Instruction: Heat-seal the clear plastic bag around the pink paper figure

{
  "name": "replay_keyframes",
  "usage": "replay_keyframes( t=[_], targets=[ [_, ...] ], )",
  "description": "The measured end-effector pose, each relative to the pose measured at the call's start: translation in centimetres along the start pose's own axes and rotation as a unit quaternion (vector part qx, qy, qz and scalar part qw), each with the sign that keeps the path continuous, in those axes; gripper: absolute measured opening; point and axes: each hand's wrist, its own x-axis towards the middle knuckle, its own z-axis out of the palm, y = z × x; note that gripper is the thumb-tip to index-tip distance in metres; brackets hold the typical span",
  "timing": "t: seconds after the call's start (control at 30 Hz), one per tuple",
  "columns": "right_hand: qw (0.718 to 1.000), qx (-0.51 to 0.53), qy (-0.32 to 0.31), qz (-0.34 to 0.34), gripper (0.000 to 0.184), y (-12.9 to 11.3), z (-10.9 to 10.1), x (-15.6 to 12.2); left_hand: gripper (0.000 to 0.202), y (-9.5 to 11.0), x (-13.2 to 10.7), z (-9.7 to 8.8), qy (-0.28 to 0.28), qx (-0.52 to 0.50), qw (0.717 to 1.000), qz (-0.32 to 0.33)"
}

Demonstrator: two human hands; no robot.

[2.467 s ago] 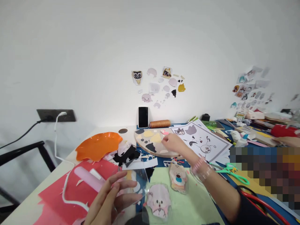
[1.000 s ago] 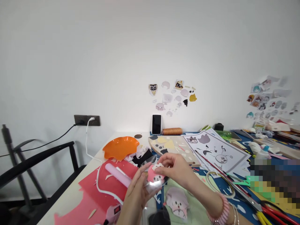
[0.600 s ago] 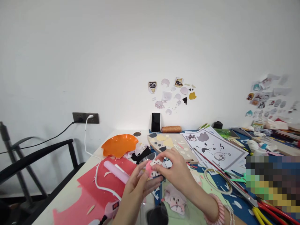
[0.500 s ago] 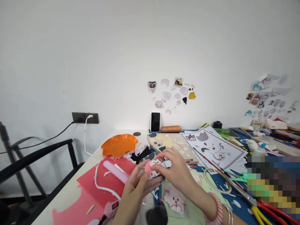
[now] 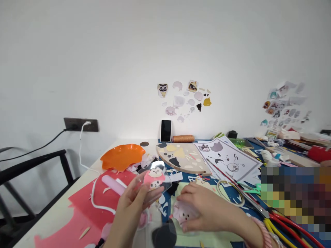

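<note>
My left hand [image 5: 133,198] is closed around a clear plastic piece [image 5: 168,179] that carries a small pink felt-like figure [image 5: 154,177] with white, panda-like faces. Lower and to the right, my right hand [image 5: 207,210] reaches down over a lilac cartoon character cutout [image 5: 184,215], thumb and fingers curled around its sides. That cutout lies on a pale green sheet [image 5: 217,237]. A round black piece [image 5: 164,236] shows between my forearms.
Left lie red sheets [image 5: 85,193], a pink stick-shaped tool [image 5: 113,184] and a white cable [image 5: 94,193]. Behind are an orange dish [image 5: 122,156], a wooden board [image 5: 191,162] and a phone [image 5: 166,131]. On the right are a printed sheet [image 5: 227,155], tape ring [image 5: 230,193] and scissors [image 5: 258,206].
My right hand has left the pink figure and moved down onto the lilac cutout. My left hand alone now holds the plastic piece, a little farther left. The view has shifted slightly.
</note>
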Motion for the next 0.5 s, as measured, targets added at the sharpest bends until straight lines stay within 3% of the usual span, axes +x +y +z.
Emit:
replay_keyframes(
  t=[0.1,0.23,0.37,0.5],
  targets=[
    [0.999,-0.002,-0.041,-0.018,0.056,1.0,1.1,-0.3,0.051,0.1,0.1,0.1,0.019,0.016,0.999,-0.034],
    [0.998,0.052,-0.029,-0.027,0.067,1.2,1.0,-0.2,0.048,0.2,-0.1,0.4,0.043,0.035,0.997,-0.045],
    [0.993,0.119,0.019,0.021,0.074,1.2,-0.9,-0.7,0.044,0.2,-0.3,0.4,0.057,0.045,0.996,-0.057],
    [0.983,0.065,0.118,0.129,0.067,3.4,-4.3,-0.4,0.04,-0.3,0.1,0.0,0.062,0.083,0.994,-0.047]
  ],
)
